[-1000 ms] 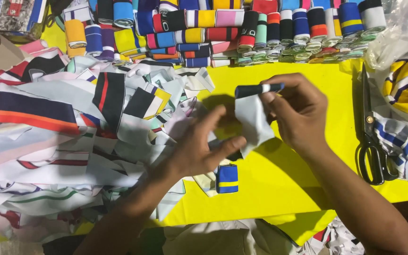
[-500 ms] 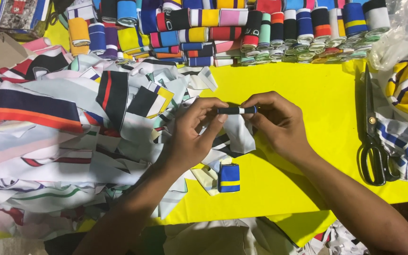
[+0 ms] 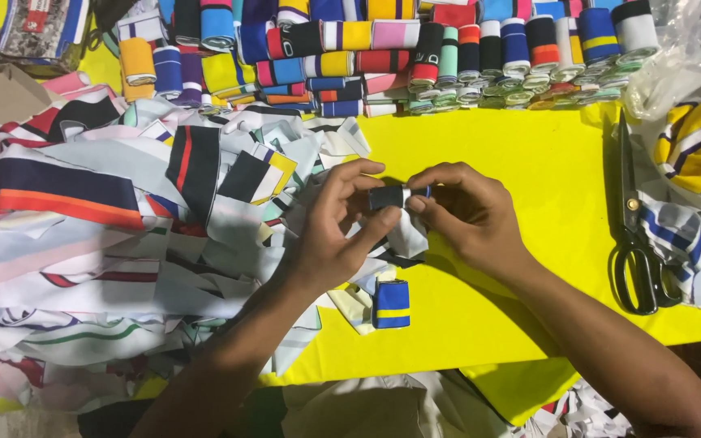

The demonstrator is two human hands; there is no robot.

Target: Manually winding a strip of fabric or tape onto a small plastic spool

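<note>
Hands now closer over the yellow table, left hand and right hand pinching a dark-and-white fabric strip into a tight roll, white tail hanging below.

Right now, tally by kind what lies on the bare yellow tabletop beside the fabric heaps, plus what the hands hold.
Scissors: 1
Fabric rolls: 2, the blue roll lying loose, the dark roll pinched by left hand and right hand
Total: 3
</note>
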